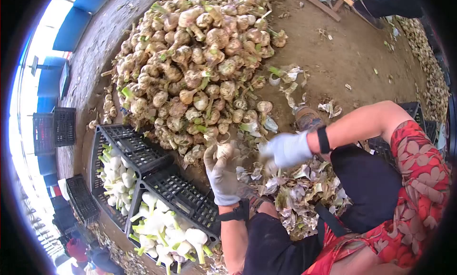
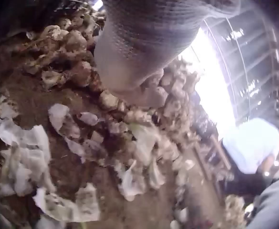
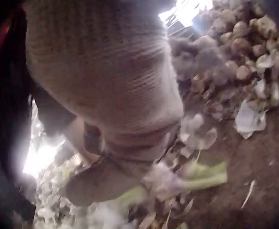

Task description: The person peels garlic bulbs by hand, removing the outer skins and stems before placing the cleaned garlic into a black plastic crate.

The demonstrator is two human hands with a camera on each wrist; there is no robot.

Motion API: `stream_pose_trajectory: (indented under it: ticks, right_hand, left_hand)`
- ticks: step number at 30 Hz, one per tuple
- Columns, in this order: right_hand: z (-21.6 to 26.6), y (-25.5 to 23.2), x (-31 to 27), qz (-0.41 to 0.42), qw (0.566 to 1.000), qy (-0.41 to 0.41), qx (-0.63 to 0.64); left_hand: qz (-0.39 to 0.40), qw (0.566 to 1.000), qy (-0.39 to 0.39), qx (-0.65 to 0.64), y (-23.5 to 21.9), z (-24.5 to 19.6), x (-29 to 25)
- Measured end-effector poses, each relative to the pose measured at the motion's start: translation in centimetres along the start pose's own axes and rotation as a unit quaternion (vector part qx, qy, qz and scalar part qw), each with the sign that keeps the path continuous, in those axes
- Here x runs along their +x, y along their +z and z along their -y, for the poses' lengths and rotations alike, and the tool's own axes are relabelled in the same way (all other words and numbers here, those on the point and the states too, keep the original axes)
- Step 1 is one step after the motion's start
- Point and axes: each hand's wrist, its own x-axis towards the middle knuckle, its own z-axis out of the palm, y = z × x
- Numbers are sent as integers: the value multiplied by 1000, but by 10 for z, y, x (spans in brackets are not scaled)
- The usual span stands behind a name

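One garlic bulb point(image 1: 224, 151) in the grip of the left hand point(image 1: 221, 180)

The bulb sits at the fingertips of the gloved left hand, thumb and fingers pinching it, by the near edge of a large garlic heap point(image 1: 190, 65). It looks roundish, a thin pale strand curling from its far end; which way its root faces cannot be told.

The gloved right hand point(image 1: 291, 149) is to the right, apart from the bulb, by a pile of papery peel point(image 1: 309, 194). Its fingers are blurred. In the right wrist view a green stem point(image 3: 204, 177) shows just beside them, its long axis running across, one end to the right; I cannot tell whether they hold it.

To the left, black crates point(image 1: 185, 199) contain white garlic point(image 1: 164, 227), many green-tipped stalks pointing left or near. Any writing on the crates is too small to read.
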Motion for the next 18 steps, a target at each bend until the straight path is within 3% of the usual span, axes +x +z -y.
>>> stream_pose_trajectory:
  ticks: [1,3,4,5,7,10,14,18]
  right_hand:
    - [17,-28,4,-32,994,95,46]
    - [12,-44,20,-125,952,106,260]
    - [15,-50,24,-149,953,90,246]
    - [20,-54,27,-172,954,75,235]
    - [35,-53,30,-190,940,83,273]
    - [37,-36,30,-187,931,90,301]
    - [33,-28,29,-174,927,60,328]
    - [36,-22,26,-182,938,52,291]
  left_hand:
    - [-27,998,18,60,8,-2,-1]
    - [-77,980,49,178,22,-3,-1]
    - [-88,962,36,255,34,-8,-4]
    - [-48,951,101,288,37,-5,2]
    - [-69,916,155,365,50,1,-6]
    - [-62,792,280,539,47,5,-7]
    - [-68,712,296,634,55,-2,-14]
    - [-67,694,290,655,61,-6,-25]
